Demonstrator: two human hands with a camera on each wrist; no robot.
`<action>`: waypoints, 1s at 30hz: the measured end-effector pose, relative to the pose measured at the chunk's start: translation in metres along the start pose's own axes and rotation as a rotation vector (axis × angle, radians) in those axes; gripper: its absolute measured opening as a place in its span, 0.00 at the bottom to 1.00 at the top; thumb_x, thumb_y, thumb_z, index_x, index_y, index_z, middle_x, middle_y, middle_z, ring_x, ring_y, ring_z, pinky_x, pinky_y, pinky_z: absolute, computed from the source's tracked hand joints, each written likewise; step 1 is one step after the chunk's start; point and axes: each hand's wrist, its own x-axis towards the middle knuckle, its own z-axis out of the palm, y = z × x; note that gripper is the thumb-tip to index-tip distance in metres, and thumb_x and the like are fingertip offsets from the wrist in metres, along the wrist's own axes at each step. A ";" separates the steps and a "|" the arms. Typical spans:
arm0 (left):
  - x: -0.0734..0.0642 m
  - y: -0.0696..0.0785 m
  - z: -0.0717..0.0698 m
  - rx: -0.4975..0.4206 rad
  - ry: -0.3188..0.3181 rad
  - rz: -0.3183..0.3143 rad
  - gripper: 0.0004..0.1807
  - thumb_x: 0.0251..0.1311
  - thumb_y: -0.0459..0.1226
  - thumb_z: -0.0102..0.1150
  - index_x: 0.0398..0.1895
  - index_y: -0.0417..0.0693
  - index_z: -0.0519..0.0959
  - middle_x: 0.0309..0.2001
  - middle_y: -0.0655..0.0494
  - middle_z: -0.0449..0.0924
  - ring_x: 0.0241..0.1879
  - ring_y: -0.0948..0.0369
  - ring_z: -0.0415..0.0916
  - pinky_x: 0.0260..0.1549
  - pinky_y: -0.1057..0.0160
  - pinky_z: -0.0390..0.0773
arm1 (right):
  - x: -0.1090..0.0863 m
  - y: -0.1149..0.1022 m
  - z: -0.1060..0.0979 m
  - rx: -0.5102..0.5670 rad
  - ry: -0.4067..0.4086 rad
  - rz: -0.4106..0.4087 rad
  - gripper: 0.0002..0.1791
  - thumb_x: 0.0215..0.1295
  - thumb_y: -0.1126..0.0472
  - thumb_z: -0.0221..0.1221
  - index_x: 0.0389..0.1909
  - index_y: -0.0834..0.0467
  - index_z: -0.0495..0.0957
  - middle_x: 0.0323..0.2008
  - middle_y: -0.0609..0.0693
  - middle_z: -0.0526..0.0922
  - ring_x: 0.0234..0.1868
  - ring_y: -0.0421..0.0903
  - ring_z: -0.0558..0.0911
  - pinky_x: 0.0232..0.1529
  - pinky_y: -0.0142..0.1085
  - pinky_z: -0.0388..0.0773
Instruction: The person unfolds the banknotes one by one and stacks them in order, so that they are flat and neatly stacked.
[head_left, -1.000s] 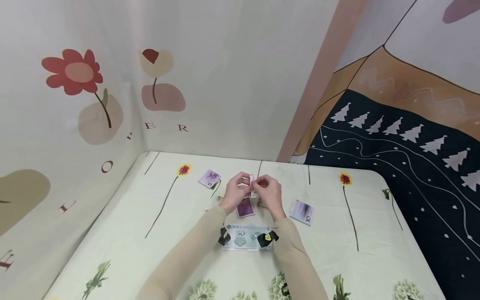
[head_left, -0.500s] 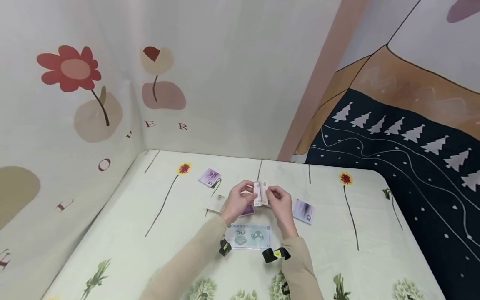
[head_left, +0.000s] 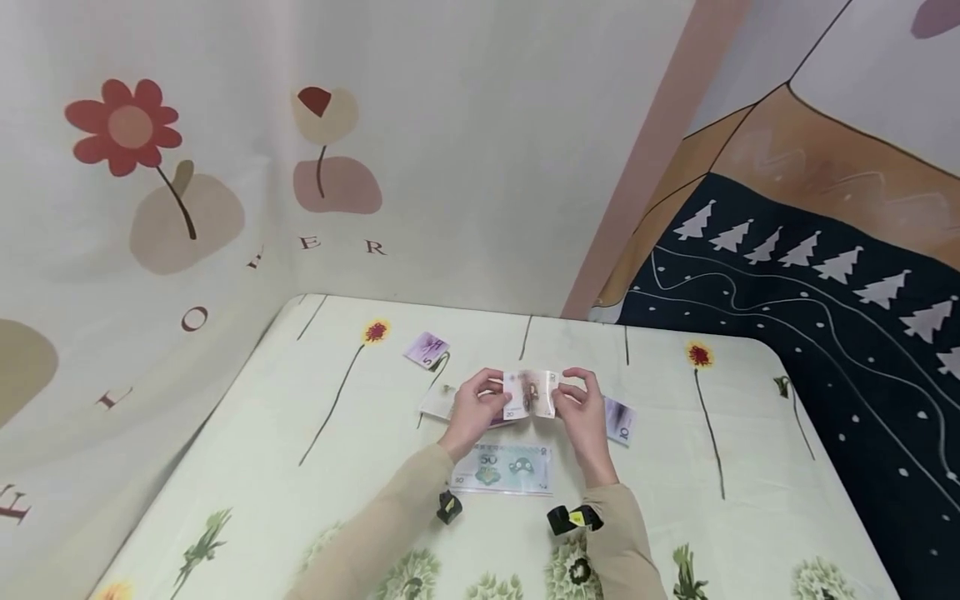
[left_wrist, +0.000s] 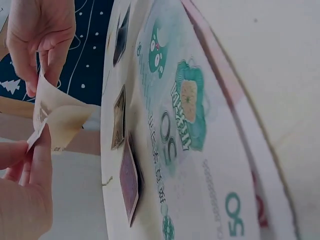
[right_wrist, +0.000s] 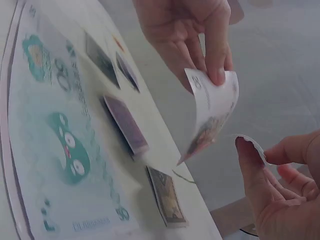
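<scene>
Between my two hands is a play banknote (head_left: 529, 395) marked 20, spread out with a bend down its middle. My left hand (head_left: 472, 412) pinches one end between thumb and fingers. The opposite end is pinched by my right hand (head_left: 587, 418). In the right wrist view the banknote (right_wrist: 212, 107) curves between the hands, which are raised off the table. Below the hands lies a flat teal banknote (head_left: 502, 469) marked 50, with a pinkish layer showing under it in the left wrist view. A folded purple note (left_wrist: 129, 182) lies on the table, mostly covered in the head view.
Folded notes lie around: a purple one (head_left: 427, 350) marked 5 at the back left, a violet one (head_left: 620, 421) marked 10 at the right, a pale one (head_left: 435, 402) beside my left hand, and a brown one (right_wrist: 167, 197). A floral cloth (head_left: 750, 425) covers the table.
The 20 banknote, narrow and folded one second ago, has been opened out. My hands have moved apart, the right one to the right. The head view has shifted slightly.
</scene>
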 end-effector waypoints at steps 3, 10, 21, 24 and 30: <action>-0.002 0.000 -0.003 0.044 0.031 0.007 0.17 0.57 0.23 0.59 0.51 0.37 0.76 0.35 0.49 0.77 0.36 0.57 0.81 0.34 0.63 0.83 | 0.003 -0.001 -0.005 -0.024 0.010 -0.014 0.14 0.63 0.75 0.53 0.50 0.65 0.72 0.42 0.65 0.80 0.35 0.46 0.83 0.33 0.30 0.81; -0.007 -0.003 -0.014 0.141 0.074 -0.005 0.18 0.59 0.26 0.60 0.53 0.40 0.77 0.37 0.48 0.78 0.41 0.51 0.81 0.37 0.61 0.82 | 0.005 -0.001 -0.014 -0.135 -0.008 -0.029 0.12 0.61 0.74 0.56 0.46 0.67 0.78 0.42 0.62 0.81 0.38 0.46 0.83 0.33 0.26 0.78; -0.017 -0.012 -0.033 0.212 0.137 -0.053 0.19 0.59 0.28 0.60 0.55 0.40 0.76 0.39 0.47 0.79 0.43 0.50 0.80 0.39 0.62 0.82 | 0.006 0.002 -0.024 -0.277 -0.142 -0.113 0.12 0.58 0.75 0.61 0.43 0.67 0.80 0.43 0.60 0.82 0.43 0.55 0.83 0.38 0.26 0.79; -0.019 -0.014 -0.039 0.216 0.155 -0.071 0.19 0.59 0.28 0.60 0.55 0.41 0.77 0.39 0.49 0.79 0.43 0.51 0.80 0.40 0.61 0.82 | 0.005 0.004 -0.024 -0.298 -0.175 -0.113 0.12 0.58 0.75 0.61 0.44 0.66 0.80 0.43 0.61 0.82 0.43 0.56 0.83 0.38 0.26 0.79; -0.022 -0.017 -0.048 0.163 0.154 -0.054 0.18 0.57 0.25 0.61 0.52 0.38 0.78 0.36 0.48 0.81 0.38 0.53 0.82 0.38 0.62 0.82 | -0.009 -0.013 -0.023 -0.310 -0.238 -0.099 0.11 0.60 0.74 0.60 0.45 0.70 0.78 0.42 0.63 0.81 0.44 0.58 0.82 0.39 0.26 0.78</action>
